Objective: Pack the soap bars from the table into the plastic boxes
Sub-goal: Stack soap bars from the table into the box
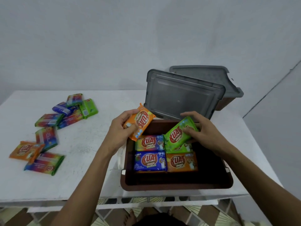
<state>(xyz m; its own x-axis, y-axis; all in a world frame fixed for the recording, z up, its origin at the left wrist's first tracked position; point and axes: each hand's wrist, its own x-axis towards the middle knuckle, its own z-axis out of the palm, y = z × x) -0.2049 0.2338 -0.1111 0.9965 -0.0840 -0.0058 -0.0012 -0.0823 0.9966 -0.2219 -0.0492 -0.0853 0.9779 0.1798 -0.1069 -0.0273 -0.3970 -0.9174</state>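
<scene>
We were mid-packing. In the box (175,185) packed bars (149,161) lay flat; our right hand (206,132) gripped a green bar (178,135) tilted inside it, our left hand (119,129) held an orange bar (140,123) over its left rim. Next, we judged, both needed free slots. Left of the box loose bars (47,137) littered the white table (84,144); behind it, a lid (184,98) and bare wall (97,46).

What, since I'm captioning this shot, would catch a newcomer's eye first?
The two hands above the open brown box, centre right: the left hand holds an orange soap bar, the right hand a green soap bar tilted over the packed bars inside. Bright loose soap bars lie scattered on the left of the white table, and a grey lid stands behind the box.
</scene>
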